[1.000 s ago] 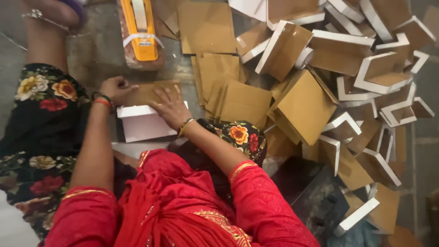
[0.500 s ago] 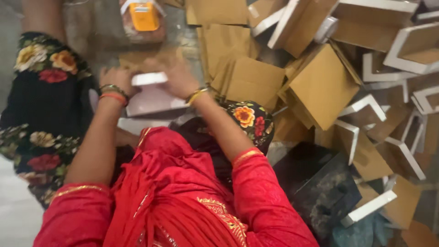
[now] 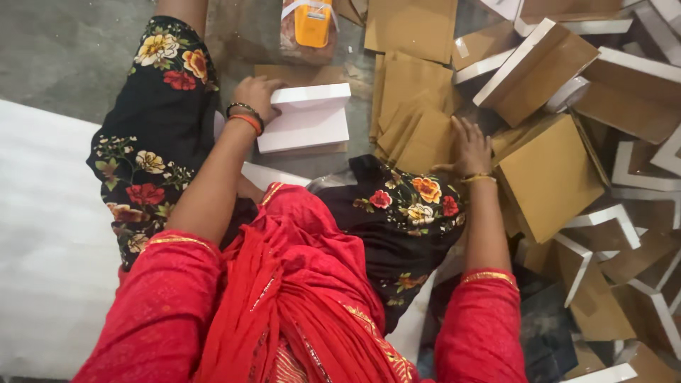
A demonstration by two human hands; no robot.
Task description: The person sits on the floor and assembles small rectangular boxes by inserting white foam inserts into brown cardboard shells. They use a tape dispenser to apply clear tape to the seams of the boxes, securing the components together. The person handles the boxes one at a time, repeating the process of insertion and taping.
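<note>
The left hand (image 3: pixel 257 94) grasps the folded white cardboard box (image 3: pixel 306 117), its long axis lying left-right. The right hand (image 3: pixel 469 145) rests with fingers released and spread on the stacked brown cardboard sheets (image 3: pixel 415 131).

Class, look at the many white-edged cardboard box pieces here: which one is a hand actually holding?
The white box piece at the left hand, lying alone by the knee; the others are heaped on the right, and the right hand rests on flat brown cards.

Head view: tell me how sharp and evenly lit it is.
Head view: soft, even light, no glare; the left hand on the white box and the right hand on the brown card stack are fairly sharp; faint shadows lie under the boxes; the orange packet is cut by the top edge.
</note>
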